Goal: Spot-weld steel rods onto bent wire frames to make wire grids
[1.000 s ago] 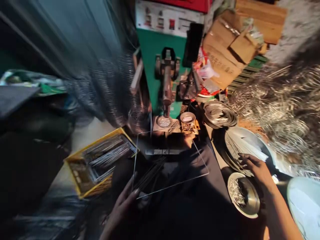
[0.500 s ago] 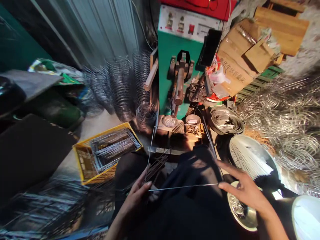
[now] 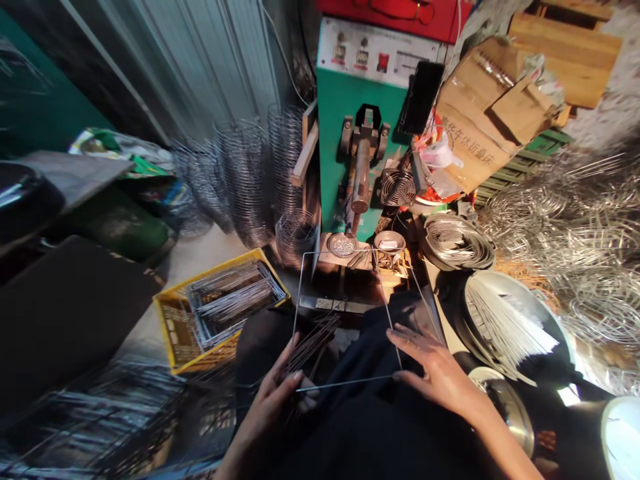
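Note:
A thin rectangular wire frame [image 3: 345, 384] is held out over my lap, its far side close to the green machine's front shelf. My left hand [image 3: 277, 387] grips the near left corner between thumb and fingers. At the near right corner, my right hand [image 3: 435, 367] has its thumb and fingertips against the right side wire. Several loose dark wires [image 3: 320, 337] lie beside my left hand, over the dark-clothed lap [image 3: 350, 433]. Beyond the frame, a metal rod arm [image 3: 360, 180] on the green machine [image 3: 335, 100] points down toward a small dish [image 3: 342, 245] of shiny bits.
To the left, a yellow crate [image 3: 165, 333] holds bundled wire pieces. Wire coils [image 3: 245, 180] stand behind it. At right are a basin [image 3: 545, 307] of straight wires, a metal bowl [image 3: 517, 413], coiled strips [image 3: 455, 243] and a wire heap [image 3: 590, 267]. A cardboard box [image 3: 470, 133] leans behind.
My right hand has moved left with the frame's right side, and the frame now looks narrower. My left hand keeps its grip. The whole view has shifted slightly.

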### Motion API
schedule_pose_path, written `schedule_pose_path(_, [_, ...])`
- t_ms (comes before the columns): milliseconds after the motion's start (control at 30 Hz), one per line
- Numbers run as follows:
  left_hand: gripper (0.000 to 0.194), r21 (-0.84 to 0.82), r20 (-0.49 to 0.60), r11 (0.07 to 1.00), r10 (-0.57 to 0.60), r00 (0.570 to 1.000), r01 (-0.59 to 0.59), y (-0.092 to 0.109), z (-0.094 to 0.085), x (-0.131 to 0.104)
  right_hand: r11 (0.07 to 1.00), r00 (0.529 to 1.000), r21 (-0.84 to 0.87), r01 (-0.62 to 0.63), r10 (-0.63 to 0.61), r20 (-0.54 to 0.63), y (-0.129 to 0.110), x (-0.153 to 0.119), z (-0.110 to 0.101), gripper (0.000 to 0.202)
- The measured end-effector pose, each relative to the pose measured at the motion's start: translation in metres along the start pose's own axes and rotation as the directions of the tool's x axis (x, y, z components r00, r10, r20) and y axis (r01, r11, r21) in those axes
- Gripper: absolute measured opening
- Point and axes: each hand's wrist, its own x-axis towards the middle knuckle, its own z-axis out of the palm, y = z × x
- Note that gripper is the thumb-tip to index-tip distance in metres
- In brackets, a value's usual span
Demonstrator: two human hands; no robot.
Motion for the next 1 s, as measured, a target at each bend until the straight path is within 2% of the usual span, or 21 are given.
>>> schedule_pose_path(100, [0.101,-0.020,0.024,1.000,-0.014,1.000,0.015,-0.001,0.003,-0.003,0.999,0.999,-0.002,-0.034,0.034,-0.004,0.000,0.005,0.010,0.064])
schedule_pose_path(200, [0.099,-0.009,0.034,1.000,-0.021,0.999,0.021,-0.001,0.009,-0.005,0.999,0.999,0.020,-0.046,0.046,0.000,-0.012,0.018,0.019,0.063])
schedule_pose_path(367, [0.100,0.051,0.072,0.998,-0.032,0.997,0.028,-0.001,0.015,-0.004,0.993,0.996,0.094,0.078,-0.082,0.042,-0.035,0.037,0.025,0.068])
schedule_pose_path(433, [0.100,0.061,0.074,0.998,-0.027,0.997,0.022,0.000,0.014,-0.006,0.997,0.998,0.058,0.055,-0.055,0.000,-0.031,0.033,0.024,0.067])
schedule_pose_path(533, [0.099,0.053,0.044,0.999,-0.008,0.999,0.006,0.004,0.010,-0.012,0.996,0.988,-0.013,-0.088,0.085,-0.128,-0.017,0.019,0.022,0.061])
schedule_pose_path(633, [0.101,0.045,0.026,0.999,-0.009,1.000,0.008,0.008,0.009,-0.016,0.991,0.972,0.033,-0.128,0.132,-0.193,-0.012,0.008,0.020,0.060])
schedule_pose_path(800, [0.097,0.076,0.014,0.997,0.016,1.000,-0.017,0.012,0.013,-0.022,0.985,0.997,0.171,0.028,-0.016,-0.074,-0.033,0.013,0.024,0.070])
schedule_pose_path(933, [0.081,0.088,-0.080,0.991,0.105,0.991,-0.098,0.014,0.013,-0.029,0.986,0.999,0.160,0.035,-0.033,-0.011,-0.040,0.021,0.029,0.074])
schedule_pose_path(1000, [0.075,0.090,-0.091,0.989,0.130,0.987,-0.122,0.012,0.010,-0.029,0.985,0.999,0.164,0.046,-0.046,-0.001,-0.039,0.022,0.029,0.074])
